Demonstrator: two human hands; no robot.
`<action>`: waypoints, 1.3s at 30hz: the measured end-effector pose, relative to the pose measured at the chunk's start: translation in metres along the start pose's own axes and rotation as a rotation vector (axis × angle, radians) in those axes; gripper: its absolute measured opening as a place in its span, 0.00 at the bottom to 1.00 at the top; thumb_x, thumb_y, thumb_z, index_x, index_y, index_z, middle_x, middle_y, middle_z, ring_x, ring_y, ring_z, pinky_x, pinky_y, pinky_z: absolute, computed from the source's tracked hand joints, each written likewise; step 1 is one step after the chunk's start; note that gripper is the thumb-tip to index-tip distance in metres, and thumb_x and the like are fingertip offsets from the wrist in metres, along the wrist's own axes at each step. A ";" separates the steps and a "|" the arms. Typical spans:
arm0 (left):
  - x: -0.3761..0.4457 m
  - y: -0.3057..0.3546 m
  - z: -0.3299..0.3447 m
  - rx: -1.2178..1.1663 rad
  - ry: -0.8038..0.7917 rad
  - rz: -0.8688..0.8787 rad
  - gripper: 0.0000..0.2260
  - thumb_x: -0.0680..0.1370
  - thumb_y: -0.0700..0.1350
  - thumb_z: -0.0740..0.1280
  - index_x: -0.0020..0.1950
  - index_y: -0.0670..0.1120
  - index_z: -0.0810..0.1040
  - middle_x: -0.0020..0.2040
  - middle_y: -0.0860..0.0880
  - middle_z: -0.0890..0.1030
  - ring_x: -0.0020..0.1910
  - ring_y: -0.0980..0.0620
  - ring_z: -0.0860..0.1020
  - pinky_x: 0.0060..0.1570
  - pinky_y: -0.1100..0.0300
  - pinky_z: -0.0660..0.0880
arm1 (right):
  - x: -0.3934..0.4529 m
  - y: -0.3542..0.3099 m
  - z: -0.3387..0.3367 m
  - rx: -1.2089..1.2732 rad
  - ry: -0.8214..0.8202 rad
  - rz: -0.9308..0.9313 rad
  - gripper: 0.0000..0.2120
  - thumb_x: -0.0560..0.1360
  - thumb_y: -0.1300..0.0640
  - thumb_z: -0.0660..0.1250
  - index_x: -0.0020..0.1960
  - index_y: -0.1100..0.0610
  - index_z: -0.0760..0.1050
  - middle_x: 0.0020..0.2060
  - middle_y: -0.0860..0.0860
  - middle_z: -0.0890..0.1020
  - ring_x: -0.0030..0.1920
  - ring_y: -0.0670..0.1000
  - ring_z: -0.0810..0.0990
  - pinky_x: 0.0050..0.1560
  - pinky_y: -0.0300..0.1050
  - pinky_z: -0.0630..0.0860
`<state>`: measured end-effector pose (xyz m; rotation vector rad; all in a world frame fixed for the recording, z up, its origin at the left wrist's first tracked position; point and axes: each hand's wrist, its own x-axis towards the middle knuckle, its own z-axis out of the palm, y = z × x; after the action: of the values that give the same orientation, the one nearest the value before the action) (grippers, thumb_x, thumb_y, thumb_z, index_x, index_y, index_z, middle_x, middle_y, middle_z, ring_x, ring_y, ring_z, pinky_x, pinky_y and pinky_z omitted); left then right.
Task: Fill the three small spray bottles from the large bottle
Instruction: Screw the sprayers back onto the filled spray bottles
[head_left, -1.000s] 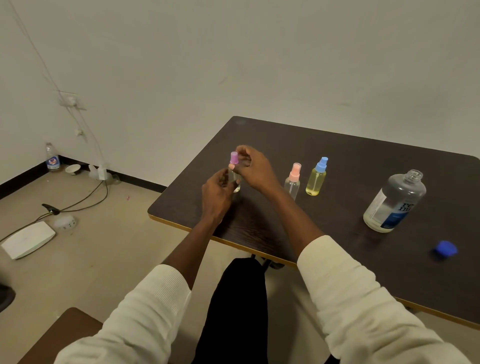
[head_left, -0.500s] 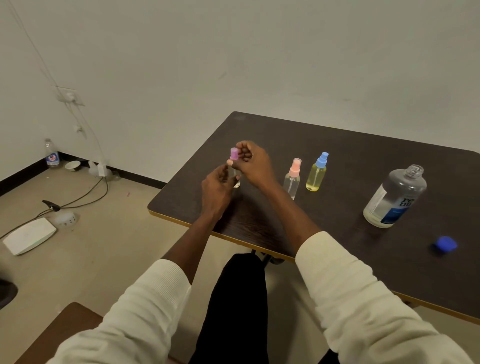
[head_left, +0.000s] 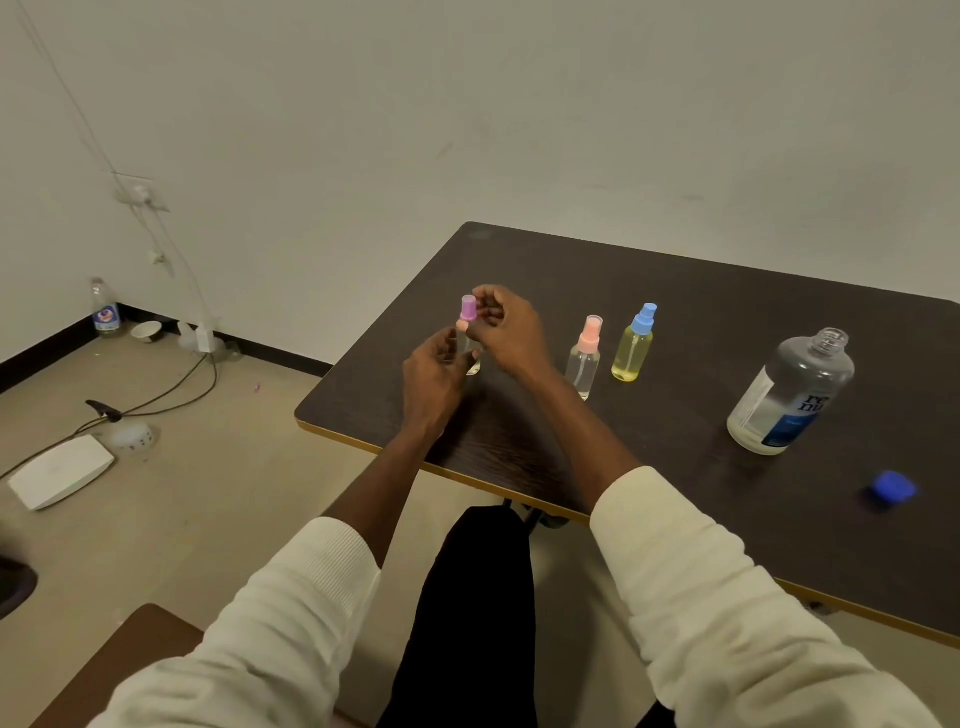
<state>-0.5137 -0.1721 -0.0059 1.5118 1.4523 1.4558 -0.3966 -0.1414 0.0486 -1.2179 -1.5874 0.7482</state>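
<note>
Purple-capped spray bottle (head_left: 469, 332) at table (head_left: 675, 312) 9 o'clock — left hand (head_left: 434, 376) grips body, right hand (head_left: 506, 332) pinches cap. Pink-capped bottle (head_left: 584, 358), blue-capped yellow bottle (head_left: 634, 345) upright beside. Large bottle (head_left: 789, 397) at 3 o'clock, uncapped, label reads "re nu" — blue cap (head_left: 892, 487) near it.

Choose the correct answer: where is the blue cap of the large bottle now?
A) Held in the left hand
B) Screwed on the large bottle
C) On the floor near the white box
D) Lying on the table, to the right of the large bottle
D: the blue cap lies on the table right of the large bottle, whose neck is open.
</note>
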 end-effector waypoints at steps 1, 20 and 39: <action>0.000 0.000 0.000 -0.008 0.001 0.005 0.12 0.78 0.49 0.73 0.60 0.49 0.82 0.52 0.52 0.86 0.52 0.57 0.83 0.54 0.60 0.80 | 0.000 -0.001 0.000 0.015 -0.014 0.008 0.16 0.75 0.62 0.72 0.62 0.60 0.77 0.53 0.51 0.82 0.52 0.47 0.80 0.48 0.32 0.76; 0.000 0.000 0.000 -0.055 -0.006 0.024 0.07 0.78 0.47 0.73 0.56 0.52 0.81 0.49 0.54 0.85 0.50 0.58 0.83 0.52 0.62 0.79 | 0.000 -0.007 -0.004 0.051 -0.027 0.031 0.13 0.76 0.65 0.69 0.61 0.60 0.80 0.53 0.55 0.84 0.53 0.51 0.83 0.53 0.41 0.80; 0.002 -0.004 0.001 -0.040 0.003 0.037 0.03 0.77 0.48 0.73 0.49 0.55 0.81 0.41 0.61 0.84 0.44 0.61 0.82 0.43 0.73 0.76 | 0.001 -0.005 -0.001 -0.024 -0.067 0.005 0.14 0.76 0.67 0.68 0.61 0.60 0.79 0.52 0.52 0.84 0.53 0.48 0.82 0.55 0.43 0.79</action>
<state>-0.5146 -0.1687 -0.0091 1.5199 1.3950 1.5006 -0.3970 -0.1424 0.0534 -1.2260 -1.6529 0.7822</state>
